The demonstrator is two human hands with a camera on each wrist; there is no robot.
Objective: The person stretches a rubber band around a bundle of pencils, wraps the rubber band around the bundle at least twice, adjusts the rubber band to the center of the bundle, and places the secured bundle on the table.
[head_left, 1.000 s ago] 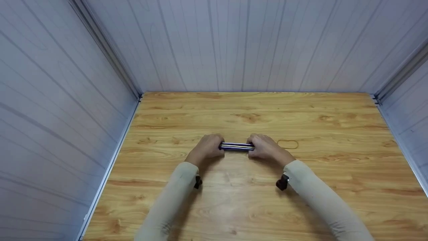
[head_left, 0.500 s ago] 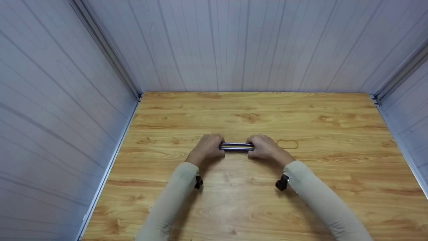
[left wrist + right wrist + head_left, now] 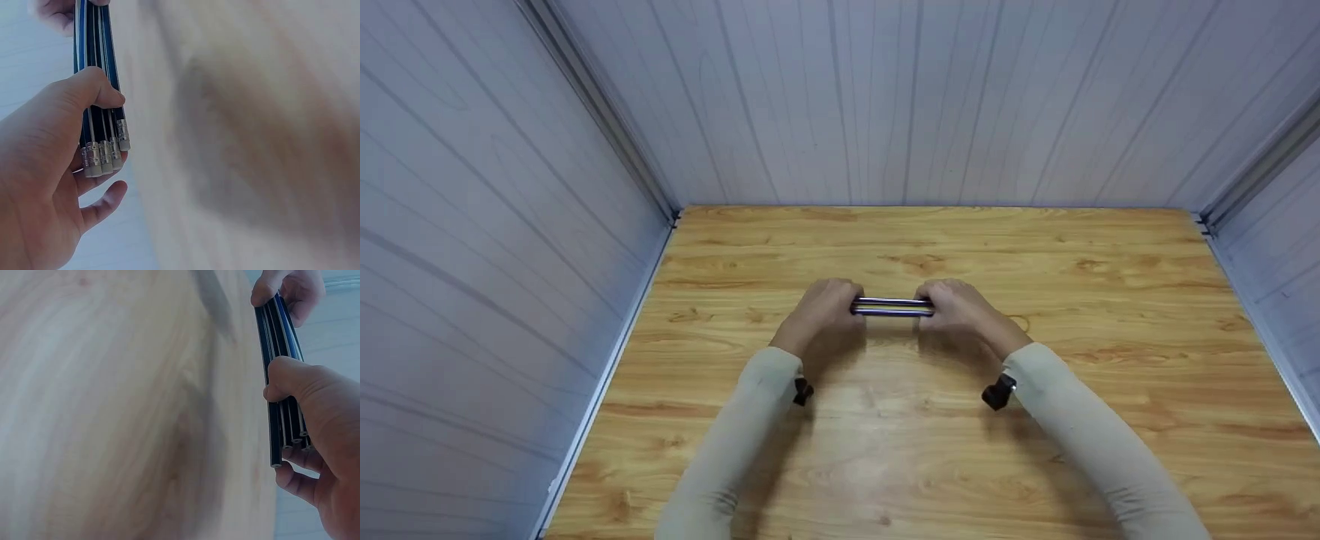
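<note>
A bundle of several dark pencils [image 3: 892, 307] with light stripes is held level between both hands, above the table. My left hand [image 3: 826, 306] grips the eraser end, thumb across the top. The left wrist view shows the metal ferrules and pale erasers [image 3: 104, 160] poking out past that thumb, at slightly uneven depths. At the other end my right hand [image 3: 958, 307] pinches the bundle between thumb and fingers. In the right wrist view the unsharpened pencil ends [image 3: 275, 464] stick out unevenly, one lower than the others.
A thin yellowish loop, like a rubber band [image 3: 1023, 322], lies on the wooden table [image 3: 885, 450], partly hidden by the right wrist. Pale panel walls [image 3: 877, 105] stand at the back and both sides. A small dark device [image 3: 999, 392] sits at each cuff.
Both hands have risen off the table and moved slightly away from the body, carrying the pencils with them. Their shadows have spread. The right wrist now covers part of the loop.
</note>
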